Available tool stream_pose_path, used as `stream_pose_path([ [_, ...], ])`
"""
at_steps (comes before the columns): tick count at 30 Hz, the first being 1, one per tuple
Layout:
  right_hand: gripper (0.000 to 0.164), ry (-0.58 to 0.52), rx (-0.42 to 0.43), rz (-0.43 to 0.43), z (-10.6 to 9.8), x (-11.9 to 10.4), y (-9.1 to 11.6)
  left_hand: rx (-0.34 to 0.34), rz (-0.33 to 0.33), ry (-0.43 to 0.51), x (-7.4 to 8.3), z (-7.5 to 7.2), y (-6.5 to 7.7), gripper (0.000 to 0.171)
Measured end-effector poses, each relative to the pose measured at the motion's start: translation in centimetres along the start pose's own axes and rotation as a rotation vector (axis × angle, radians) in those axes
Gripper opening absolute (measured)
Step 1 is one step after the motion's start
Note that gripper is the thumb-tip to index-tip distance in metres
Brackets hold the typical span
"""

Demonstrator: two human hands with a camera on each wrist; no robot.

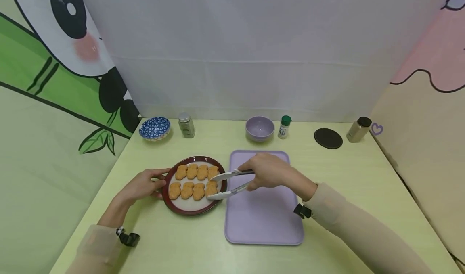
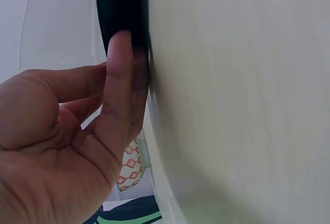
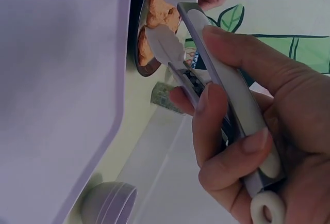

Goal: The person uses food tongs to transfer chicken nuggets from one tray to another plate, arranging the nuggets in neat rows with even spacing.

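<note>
Golden-brown, animal-shaped nuggets (image 1: 198, 191) lie in two rows on a round plate (image 1: 194, 212) with a dark red-brown rim. My left hand (image 1: 143, 185) holds the plate's left rim, its fingertips at the edge in the left wrist view. A pair of tongs (image 3: 232, 87) with pale tips is gripped in my right hand (image 1: 269, 171), thumb on one arm and fingers curled round the other. Spread apart, the tong tips lie on either side of the right-end nugget (image 1: 211, 188) of the front row. Whether they touch it I cannot tell.
A lilac tray (image 1: 263, 221) lies right of the plate under my right hand. Along the back stand a blue patterned bowl (image 1: 155, 128), a grey-capped jar (image 1: 187, 125), a purple bowl (image 1: 260, 128), a green-capped shaker (image 1: 285, 127), a black disc (image 1: 328, 138) and a black-capped jar (image 1: 359, 129).
</note>
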State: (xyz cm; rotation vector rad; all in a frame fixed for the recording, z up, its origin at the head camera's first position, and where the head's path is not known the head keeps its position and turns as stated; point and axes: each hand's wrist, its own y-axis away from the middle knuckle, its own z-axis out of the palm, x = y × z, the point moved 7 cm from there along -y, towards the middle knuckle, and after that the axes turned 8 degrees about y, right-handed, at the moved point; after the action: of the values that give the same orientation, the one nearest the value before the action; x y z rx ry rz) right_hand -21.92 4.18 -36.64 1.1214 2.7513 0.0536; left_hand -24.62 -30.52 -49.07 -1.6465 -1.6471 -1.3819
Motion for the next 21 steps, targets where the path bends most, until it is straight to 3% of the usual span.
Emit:
stream_pose_path([
  [12, 0.051, -0.026, -0.033, 0.033, 0.1, -0.2, -0.3, 0.014, 0.013, -0.032, 0.2, 0.1, 0.0, 0.047],
  [21, 0.056, -0.046, -0.002, 0.054, -0.3, 0.1, 0.7, 0.016, 0.023, -0.05, 0.1, 0.1, -0.1, 0.047],
])
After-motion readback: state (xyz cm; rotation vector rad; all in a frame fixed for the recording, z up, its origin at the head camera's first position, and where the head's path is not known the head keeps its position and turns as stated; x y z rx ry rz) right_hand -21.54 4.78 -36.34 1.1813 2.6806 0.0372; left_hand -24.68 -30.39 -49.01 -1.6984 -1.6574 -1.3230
